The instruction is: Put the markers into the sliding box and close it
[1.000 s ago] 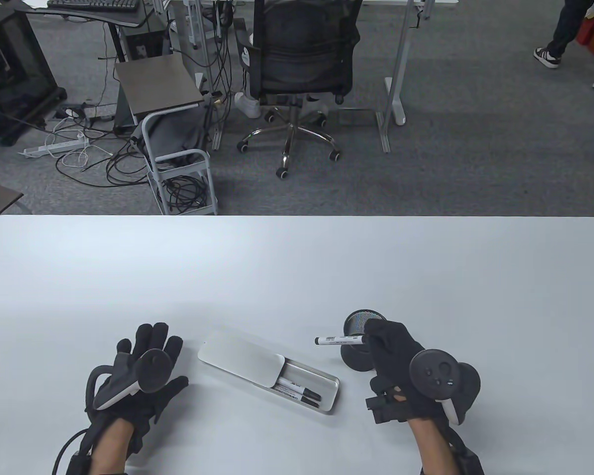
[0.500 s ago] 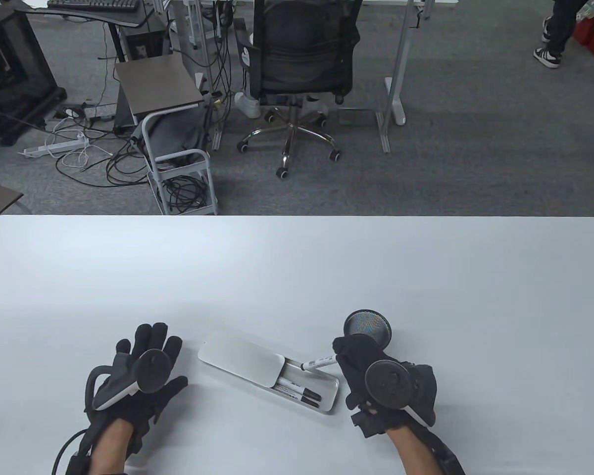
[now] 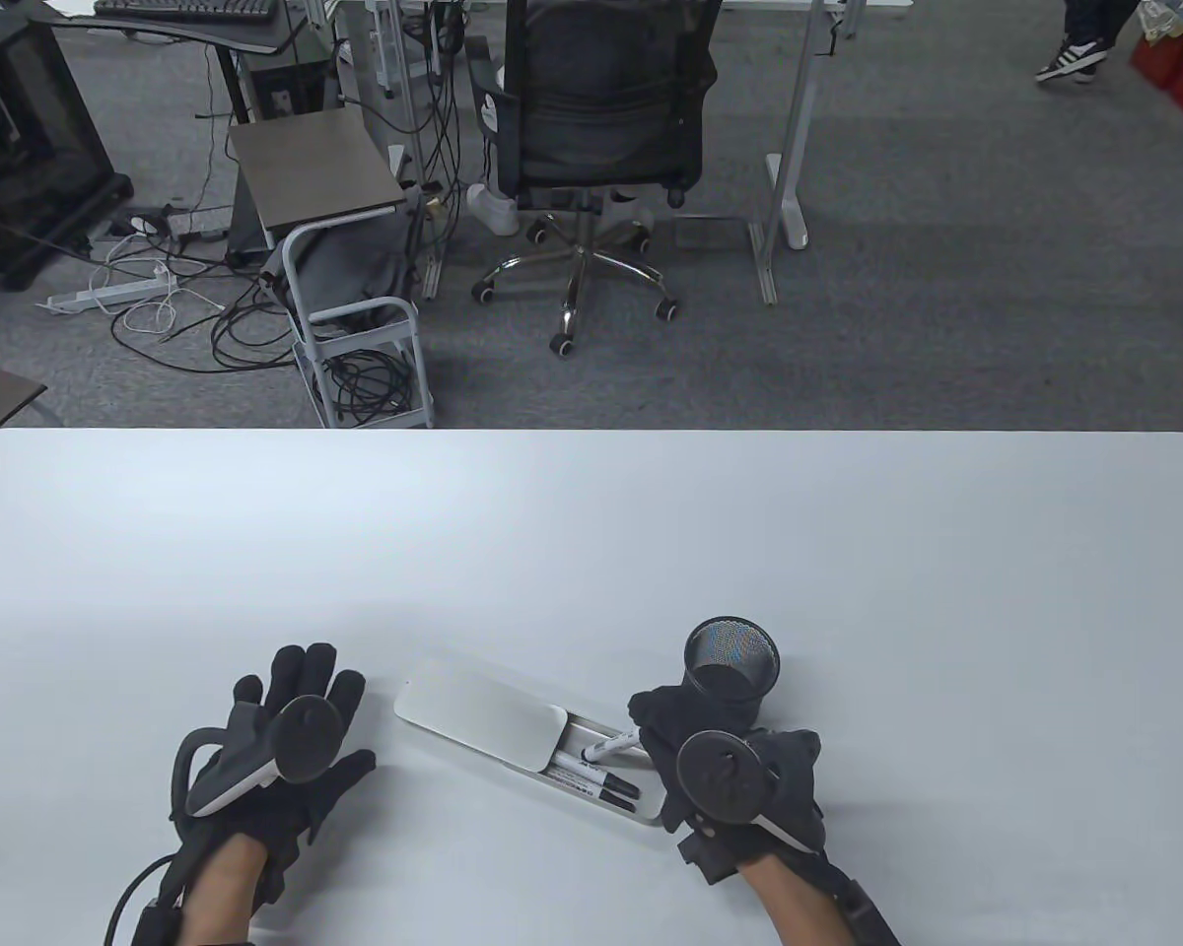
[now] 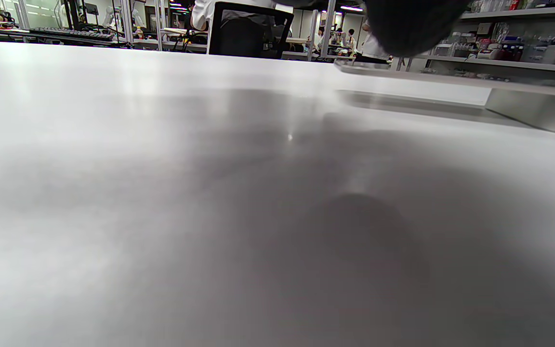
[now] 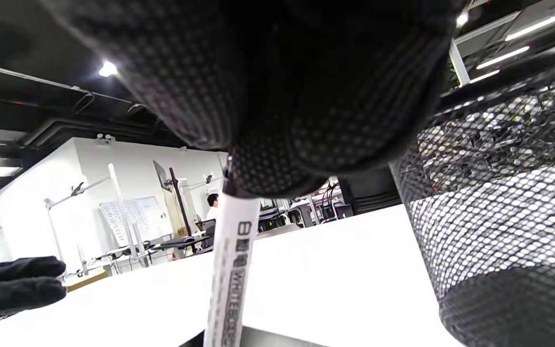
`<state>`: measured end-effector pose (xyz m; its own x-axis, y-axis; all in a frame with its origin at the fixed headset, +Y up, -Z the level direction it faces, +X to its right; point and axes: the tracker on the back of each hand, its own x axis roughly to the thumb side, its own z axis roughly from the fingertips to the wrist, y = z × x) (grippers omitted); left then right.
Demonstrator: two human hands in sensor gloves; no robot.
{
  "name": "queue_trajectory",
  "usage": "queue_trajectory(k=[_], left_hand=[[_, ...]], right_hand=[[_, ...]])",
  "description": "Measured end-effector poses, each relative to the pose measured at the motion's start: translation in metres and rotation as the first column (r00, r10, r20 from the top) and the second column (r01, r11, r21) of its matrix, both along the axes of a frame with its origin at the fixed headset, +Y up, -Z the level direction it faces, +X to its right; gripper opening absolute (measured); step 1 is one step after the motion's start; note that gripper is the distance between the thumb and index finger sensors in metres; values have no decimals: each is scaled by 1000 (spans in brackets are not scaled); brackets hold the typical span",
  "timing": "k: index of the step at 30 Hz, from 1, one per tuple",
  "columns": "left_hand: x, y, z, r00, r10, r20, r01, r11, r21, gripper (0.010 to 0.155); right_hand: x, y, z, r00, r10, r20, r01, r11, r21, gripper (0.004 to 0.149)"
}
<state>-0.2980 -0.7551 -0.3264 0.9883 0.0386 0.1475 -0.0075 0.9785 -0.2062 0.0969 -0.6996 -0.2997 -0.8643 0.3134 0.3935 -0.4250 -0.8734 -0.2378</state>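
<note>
Lowering toward the open tray end, the right hand [image 3: 720, 764] pinches a white marker [image 3: 609, 746] by its rear; the dark tip points left and slightly toward the person, over the exposed compartment of the sliding box [image 3: 641, 810]. Marker axis runs roughly along the box's length, though a little skewed from the two markers [image 3: 596, 781] already lying inside. Box lies between the hands, long axis slanting from far-left to near-right; right hand is at its open end, so it is the nearer one for the drop. Left hand [image 3: 276, 749] rests flat on the tabletop [image 3: 591, 532], fingers straight, holding nothing, just beside the lid [image 3: 478, 721] end and, I judge, well placed to push it shut later.

Box: smooth white, rounded corners, shallow. Marker barrel: slim, glossy, printed label. Black mesh cup [image 3: 731, 658] stands just behind the right hand; looks empty.
</note>
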Motion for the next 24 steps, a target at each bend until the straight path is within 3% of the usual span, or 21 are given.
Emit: queue_trajectory(k=[6,15,24], left_hand=[[0,0,0,1000,1,-1,-1,1000,-4,82],[1,0,0,1000,2,-1,-2,1000,-4,82],[1,0,-1,1000,3,-1,-3,1000,-2,82]], right_hand=[[-5,-2,-1,999,36,-2,-36,999,-27,38],[-10,-13,-5,993,121,-5,-121,981,-151,42],[-19,-23,-6,973,227,-34,-230,957,-176,44]])
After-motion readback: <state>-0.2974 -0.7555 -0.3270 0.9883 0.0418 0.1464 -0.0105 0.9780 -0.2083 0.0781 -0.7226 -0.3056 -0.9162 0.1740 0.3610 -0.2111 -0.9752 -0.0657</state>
